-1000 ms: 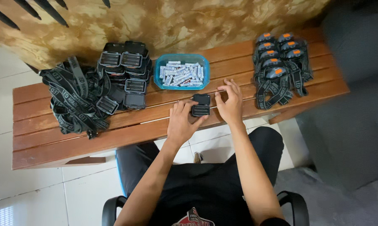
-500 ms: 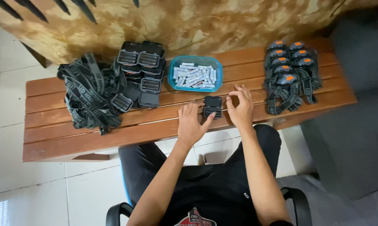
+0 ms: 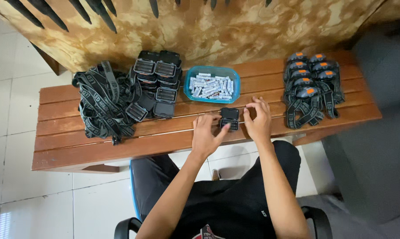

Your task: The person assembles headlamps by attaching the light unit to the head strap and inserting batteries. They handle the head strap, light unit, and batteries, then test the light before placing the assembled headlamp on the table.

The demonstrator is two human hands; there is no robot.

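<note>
A small black headlamp body (image 3: 229, 118) lies on the wooden bench (image 3: 85, 146) in front of me. My left hand (image 3: 206, 135) grips its left side with thumb and fingers. My right hand (image 3: 257, 117) pinches its right top edge with fingertips. Just behind it stands a blue tub (image 3: 212, 84) filled with several small batteries.
A heap of black headlamp bodies (image 3: 155, 82) and a tangle of dark straps (image 3: 103, 102) lie on the bench's left. Several finished headlamps with orange buttons (image 3: 310, 86) are stacked on the right. A mottled wall rises behind; tiled floor below.
Both hands stay on the headlamp body. The camera view shifted, so the bench sits further right and lower in frame. The right fingers moved to the body's top edge.
</note>
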